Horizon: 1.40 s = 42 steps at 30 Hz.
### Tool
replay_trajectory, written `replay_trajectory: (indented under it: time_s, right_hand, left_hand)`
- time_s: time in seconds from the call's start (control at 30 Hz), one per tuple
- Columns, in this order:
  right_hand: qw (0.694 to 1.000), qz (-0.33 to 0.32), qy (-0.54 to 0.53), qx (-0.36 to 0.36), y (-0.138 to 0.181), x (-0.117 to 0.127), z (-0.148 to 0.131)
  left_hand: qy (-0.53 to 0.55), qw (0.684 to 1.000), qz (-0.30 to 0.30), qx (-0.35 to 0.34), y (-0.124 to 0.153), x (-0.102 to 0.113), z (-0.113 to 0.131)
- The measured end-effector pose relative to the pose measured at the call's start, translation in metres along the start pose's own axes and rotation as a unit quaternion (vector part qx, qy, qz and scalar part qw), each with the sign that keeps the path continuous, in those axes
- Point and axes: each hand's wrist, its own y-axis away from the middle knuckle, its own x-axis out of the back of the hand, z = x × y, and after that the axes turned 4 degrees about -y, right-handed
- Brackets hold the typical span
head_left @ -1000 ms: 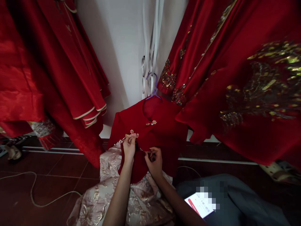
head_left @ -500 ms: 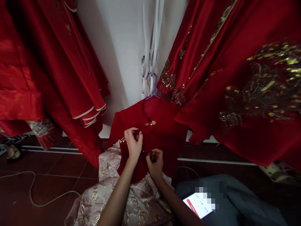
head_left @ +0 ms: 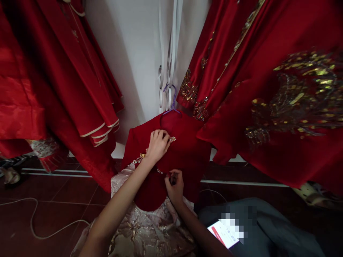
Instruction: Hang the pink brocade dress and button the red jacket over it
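Note:
A small red jacket hangs in front of me on a purple hanger, over a pale brocade skirt. My left hand is up near the collar, its fingers curled on the pearl button clasp there. My right hand is lower down, pinching the jacket's front edge by a small bead fastening. A gold and pearl clasp shows just left of my left wrist.
Red satin garments hang at left, and gold-embroidered red gowns at right. A white wall with white straps stands behind. A lit phone lies on grey cloth at bottom right. A white cable trails on the dark tiled floor.
My left hand has moved up and right from the lower gold clasp to the collar clasp. My right hand has stayed pinching the jacket's front edge.

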Motion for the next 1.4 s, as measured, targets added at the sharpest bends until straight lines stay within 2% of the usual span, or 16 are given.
replay_trajectory:
  time_s: [0.13, 0.3, 0.5, 0.57, 0.67, 0.7, 0.77, 0.83, 0.9, 0.97, 1.1, 1.27, 1.4]
  right_hand:
    - [1.000, -0.003, 0.003, -0.003, 0.000, 0.001, -0.001]
    - [1.000, -0.003, 0.007, 0.006, -0.002, 0.000, -0.001]
    - [0.999, -0.005, -0.002, 0.031, 0.004, 0.005, -0.007]
    - [0.997, 0.025, -0.010, 0.072, -0.005, 0.010, -0.018]
    - [0.991, 0.073, -0.043, 0.104, -0.042, 0.010, -0.050]
    - [0.991, 0.059, -0.076, 0.096, -0.058, 0.006, -0.062]
    - [0.985, -0.037, -0.153, 0.063, -0.090, -0.006, -0.085]
    - [0.976, -0.117, -0.183, 0.015, -0.113, -0.021, -0.101]
    - [0.984, -0.117, -0.135, -0.019, -0.123, -0.034, -0.108]
    - [0.997, -0.073, -0.038, -0.013, -0.125, -0.041, -0.106]
    - [0.990, -0.008, 0.137, 0.025, -0.131, -0.032, -0.091]
    - [0.942, 0.072, 0.314, 0.088, -0.170, 0.001, -0.076]
    - [0.901, 0.065, 0.413, 0.117, -0.201, 0.029, -0.075]
  left_hand:
    - [0.034, 0.999, 0.006, 0.013, -0.001, 0.004, -0.004]
    - [0.023, 0.999, -0.008, -0.032, -0.004, 0.000, -0.009]
    - [-0.012, 0.999, 0.004, -0.050, -0.006, 0.004, -0.010]
    - [-0.023, 0.998, 0.008, -0.055, -0.005, 0.009, -0.010]
    - [-0.073, 0.994, 0.002, -0.086, -0.002, 0.016, -0.013]
    - [-0.093, 0.991, -0.004, -0.099, -0.001, 0.017, -0.015]
    - [-0.128, 0.986, -0.014, -0.104, 0.000, 0.018, -0.018]
    - [-0.152, 0.986, -0.019, -0.065, 0.002, 0.017, -0.020]
    - [-0.167, 0.986, -0.014, 0.004, 0.004, 0.016, -0.021]
    - [-0.167, 0.983, -0.003, 0.069, 0.007, 0.017, -0.021]
    - [-0.167, 0.975, 0.021, 0.148, 0.014, 0.023, -0.021]
    - [-0.198, 0.953, 0.020, 0.230, 0.016, 0.028, -0.035]
    - [-0.163, 0.945, -0.011, 0.285, 0.016, 0.032, -0.062]
